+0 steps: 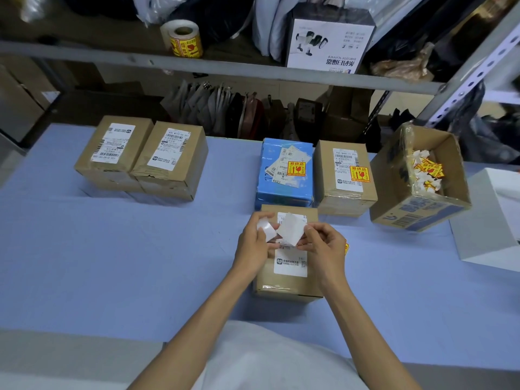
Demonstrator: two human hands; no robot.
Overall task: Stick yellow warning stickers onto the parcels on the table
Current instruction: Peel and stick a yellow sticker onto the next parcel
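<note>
Two done so far: blue parcel [284, 190] and brown box [323, 175] right of centre, both wearing yellow stickers [296, 168]. Now pinching white paper pieces [291, 228] in left hand [253, 249] and right hand [323, 246], probably peeling, over the bare centre parcel [289, 282]. Still two unstickered boxes [115, 164] upper left.

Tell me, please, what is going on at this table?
A person is putting yellow warning stickers on parcels. The left hand pinches a small white paper and the right hand a larger white sheet, apparently sticker backing, above the nearest brown parcel, which shows no sticker yet. The blue parcel and the right brown parcel each carry one. The far-left parcel and its neighbour have none. An open carton holds used scraps.
</note>
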